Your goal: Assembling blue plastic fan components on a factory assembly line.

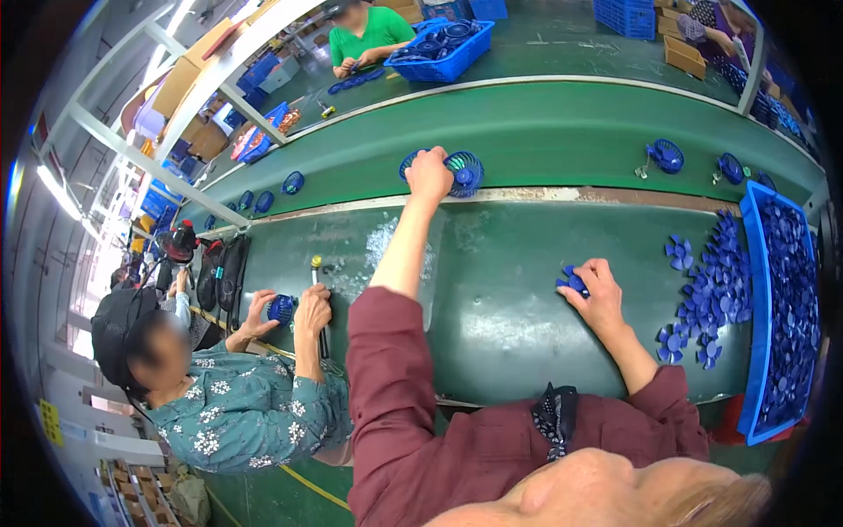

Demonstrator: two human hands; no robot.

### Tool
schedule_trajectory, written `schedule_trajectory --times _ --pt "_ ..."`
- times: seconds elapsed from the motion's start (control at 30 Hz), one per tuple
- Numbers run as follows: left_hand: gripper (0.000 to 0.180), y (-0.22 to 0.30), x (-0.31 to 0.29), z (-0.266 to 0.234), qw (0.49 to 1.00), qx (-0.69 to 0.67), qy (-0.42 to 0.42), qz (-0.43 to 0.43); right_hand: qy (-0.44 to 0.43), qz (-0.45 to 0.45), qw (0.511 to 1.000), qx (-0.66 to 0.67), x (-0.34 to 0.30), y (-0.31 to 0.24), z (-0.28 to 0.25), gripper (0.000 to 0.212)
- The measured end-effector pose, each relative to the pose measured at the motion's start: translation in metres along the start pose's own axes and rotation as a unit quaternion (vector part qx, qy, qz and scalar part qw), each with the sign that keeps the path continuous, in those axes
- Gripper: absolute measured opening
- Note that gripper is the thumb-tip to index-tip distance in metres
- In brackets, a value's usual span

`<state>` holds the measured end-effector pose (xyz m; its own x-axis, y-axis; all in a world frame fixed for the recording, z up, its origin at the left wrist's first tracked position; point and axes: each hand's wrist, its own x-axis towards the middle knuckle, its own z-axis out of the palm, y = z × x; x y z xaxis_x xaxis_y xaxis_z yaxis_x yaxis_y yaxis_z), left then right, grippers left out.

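My left hand point(429, 174) reaches out over the green conveyor belt, its fingers closed on a blue fan housing point(407, 165) that they partly cover. Touching or just beside that hand is a second round blue fan housing point(465, 173) with a slatted rim. Over the bench, my right hand point(601, 295) pinches a small blue fan blade point(573, 281) between thumb and fingers. Loose blue fan blades point(716, 294) lie heaped to the right of it.
A blue crate point(749, 325) full of fan blades stands at the bench's right end. More fan housings point(666, 156) sit along the belt point(562, 132). At my left, a co-worker point(255, 395) holds a fan housing and a tool. Another person in green point(373, 35) works across the belt.
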<state>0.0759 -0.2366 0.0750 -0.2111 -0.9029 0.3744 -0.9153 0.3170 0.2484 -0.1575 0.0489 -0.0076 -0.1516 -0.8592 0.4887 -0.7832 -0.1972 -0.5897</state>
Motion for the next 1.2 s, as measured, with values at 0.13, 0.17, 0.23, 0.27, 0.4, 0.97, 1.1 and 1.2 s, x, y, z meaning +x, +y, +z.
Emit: schedule_trajectory --times 0.13,0.17,0.23,0.27,0.4,0.97,1.1,1.2 --pt "0.017 0.029 -0.083 -0.015 0.984 -0.064 -0.022 0.165 0.017 0.010 1.000 -0.014 -0.004 0.006 -0.002 0.037" --pt "0.015 0.032 -0.111 -0.018 0.981 -0.061 -0.028 0.185 0.007 0.012 1.000 -0.007 -0.004 0.006 0.001 0.037" --pt "0.014 0.038 -0.160 -0.020 0.979 -0.029 -0.106 0.174 -0.013 0.002 1.000 -0.007 -0.002 0.003 -0.001 0.036" --pt "0.016 0.038 -0.179 -0.014 0.976 -0.023 -0.123 0.179 -0.023 -0.007 1.000 -0.010 0.001 0.000 -0.004 0.036" --pt "0.017 0.056 -0.207 -0.015 0.962 0.014 -0.056 0.266 -0.137 0.002 0.988 -0.078 0.004 -0.004 -0.028 0.037" --pt "0.025 0.128 -0.210 0.002 0.648 -0.674 -0.312 -0.169 -0.189 0.048 0.976 -0.096 0.004 0.000 -0.052 0.035" --pt "0.028 0.115 -0.212 0.023 0.572 -0.718 -0.321 -0.232 -0.149 0.083 0.977 -0.131 0.008 0.017 -0.049 0.035" --pt "0.029 0.113 -0.208 0.020 0.538 -0.756 -0.301 -0.218 -0.005 0.070 0.993 -0.097 0.012 0.032 -0.045 0.030"
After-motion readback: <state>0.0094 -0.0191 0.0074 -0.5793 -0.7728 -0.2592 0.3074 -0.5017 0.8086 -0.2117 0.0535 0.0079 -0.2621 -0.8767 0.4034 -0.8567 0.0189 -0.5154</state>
